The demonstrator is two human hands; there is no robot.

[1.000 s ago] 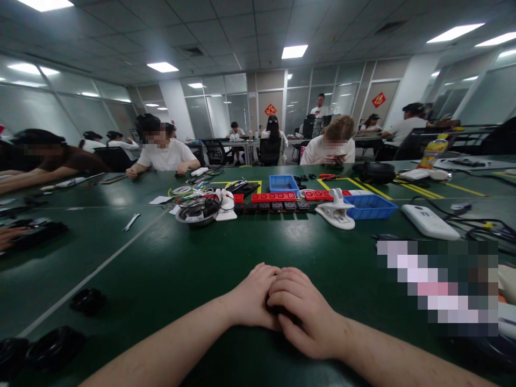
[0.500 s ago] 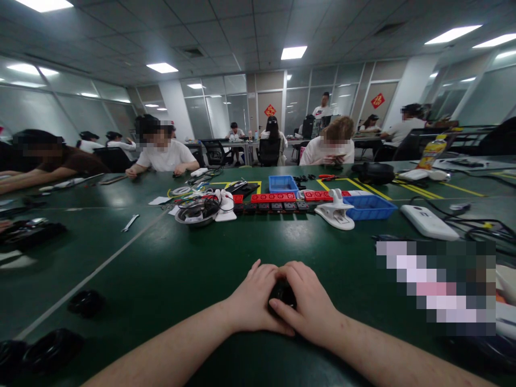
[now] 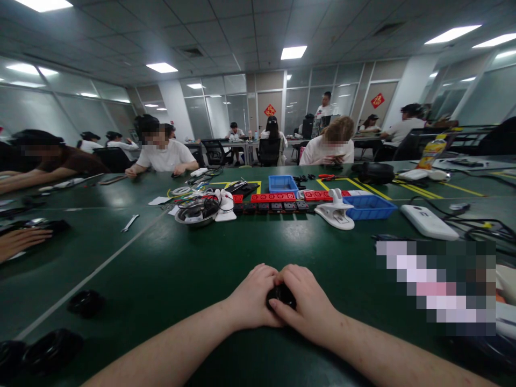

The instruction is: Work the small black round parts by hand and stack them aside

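Note:
A glossy black round part point(image 3: 282, 296) sits low over the green table, enclosed between both hands. My left hand point(image 3: 255, 299) curls around its left side, fingers bent over the far edge. My right hand point(image 3: 308, 301) wraps the other side, with its thumb along the near face. Most of the part is hidden by the fingers, so its exact kind does not show. To the left lie a similar black ring-like part point(image 3: 86, 304) and a larger black ring point(image 3: 52, 350), both apart from my hands.
A wrench point(image 3: 130, 223) lies to the left. Ahead stand a metal bowl of wires point(image 3: 197, 212), red power strips point(image 3: 274, 196), a white clip stand point(image 3: 335, 210) and a blue bin point(image 3: 368, 206). A co-worker's hand point(image 3: 24, 241) is at far left. A white box point(image 3: 428, 221) lies right.
My left fingers have curled in closer around the black part, and its top shows a little more. A co-worker's hand has come into view at the far left.

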